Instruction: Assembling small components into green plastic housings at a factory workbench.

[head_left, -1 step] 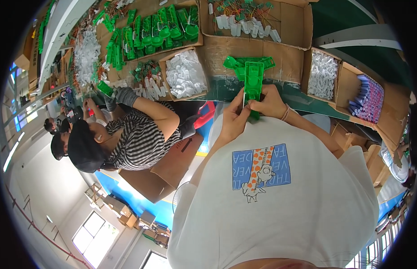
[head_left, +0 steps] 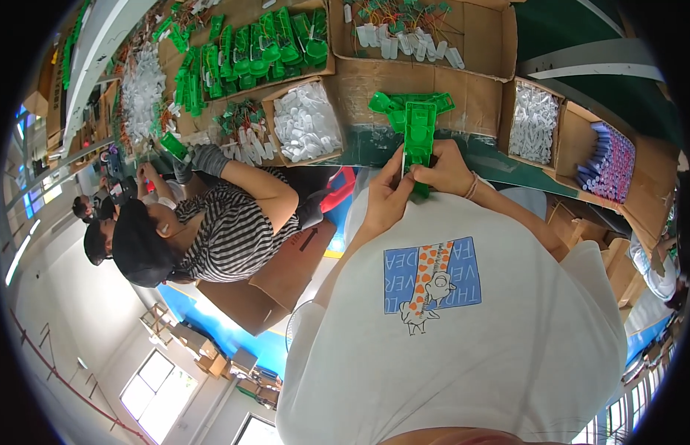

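Observation:
Near the table's front edge, my left hand [head_left: 386,194] and my right hand [head_left: 446,174] both grip a long green plastic housing [head_left: 420,122]. It is open-topped, with moulded hollows inside, and its long side points away from me. My left fingers are closed on its left side, where a thin white edge shows. My right thumb presses on its near end, and the fingers curl round the right side. Just beyond it, more green plastic parts [head_left: 392,108] lie on the cardboard, partly hidden behind the housing.
White plastic pieces fill boxes to the left [head_left: 306,122] and right [head_left: 534,124]. Purple tubes [head_left: 608,167] stand in a box at far right. A cardboard tray [head_left: 489,44] holds wired parts. Green housings [head_left: 263,52] crowd the back left. A gloved co-worker [head_left: 226,215] sits close on my left.

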`<state>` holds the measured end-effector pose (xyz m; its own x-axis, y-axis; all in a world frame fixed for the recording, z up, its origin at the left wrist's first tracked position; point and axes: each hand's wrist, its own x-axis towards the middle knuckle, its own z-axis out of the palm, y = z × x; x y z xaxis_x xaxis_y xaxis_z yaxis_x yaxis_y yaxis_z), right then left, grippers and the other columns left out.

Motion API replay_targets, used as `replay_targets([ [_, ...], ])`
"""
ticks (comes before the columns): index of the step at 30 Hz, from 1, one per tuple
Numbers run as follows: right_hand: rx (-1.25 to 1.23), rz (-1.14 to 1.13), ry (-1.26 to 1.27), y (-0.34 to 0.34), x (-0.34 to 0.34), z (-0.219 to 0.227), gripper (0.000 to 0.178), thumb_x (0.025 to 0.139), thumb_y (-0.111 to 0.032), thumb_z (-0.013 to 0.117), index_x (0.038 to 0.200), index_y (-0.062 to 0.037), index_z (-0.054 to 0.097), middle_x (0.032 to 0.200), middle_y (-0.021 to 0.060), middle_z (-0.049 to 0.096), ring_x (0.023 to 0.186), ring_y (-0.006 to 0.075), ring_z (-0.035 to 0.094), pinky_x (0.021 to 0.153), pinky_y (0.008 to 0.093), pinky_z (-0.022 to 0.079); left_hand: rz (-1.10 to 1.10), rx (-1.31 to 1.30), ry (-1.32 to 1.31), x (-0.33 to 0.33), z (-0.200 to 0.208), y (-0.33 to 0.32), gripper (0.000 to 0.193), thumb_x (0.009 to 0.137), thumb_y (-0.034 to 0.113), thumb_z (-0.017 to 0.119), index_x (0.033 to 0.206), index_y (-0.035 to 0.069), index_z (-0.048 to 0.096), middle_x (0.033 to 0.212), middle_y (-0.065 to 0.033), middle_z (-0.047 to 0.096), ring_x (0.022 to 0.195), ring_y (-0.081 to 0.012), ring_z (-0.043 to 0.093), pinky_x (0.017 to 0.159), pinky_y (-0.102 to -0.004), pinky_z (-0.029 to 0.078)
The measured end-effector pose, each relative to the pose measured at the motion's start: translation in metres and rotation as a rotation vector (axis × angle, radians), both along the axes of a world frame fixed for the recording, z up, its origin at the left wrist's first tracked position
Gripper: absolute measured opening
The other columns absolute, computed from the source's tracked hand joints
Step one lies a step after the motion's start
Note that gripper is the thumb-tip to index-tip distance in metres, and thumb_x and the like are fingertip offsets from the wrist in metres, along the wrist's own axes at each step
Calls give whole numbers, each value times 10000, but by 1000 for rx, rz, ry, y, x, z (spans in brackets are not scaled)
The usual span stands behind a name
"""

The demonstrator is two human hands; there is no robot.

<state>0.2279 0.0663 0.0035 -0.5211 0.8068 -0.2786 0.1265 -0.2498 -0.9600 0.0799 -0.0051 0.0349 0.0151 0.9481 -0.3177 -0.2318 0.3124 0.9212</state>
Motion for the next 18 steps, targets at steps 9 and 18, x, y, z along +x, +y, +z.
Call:
replay_targets([
  [9,-256,66,126,-3,17,1,290,880,-262,651,1019,-9,669,819,16,651,746,63,550,672,247,467,37,-210,-259,3,3,3,522,949,29,485,1446,0,328,1314,-80,515,1172,-145,508,979,-279,406],
  [18,-208,119,187,30,16,37,294,941,-293,611,973,-4,645,753,-21,575,685,49,498,587,232,420,23,-204,-716,3,17,34,504,1015,322,416,1414,19,352,1292,-83,508,1150,-190,508,995,-353,403],
])
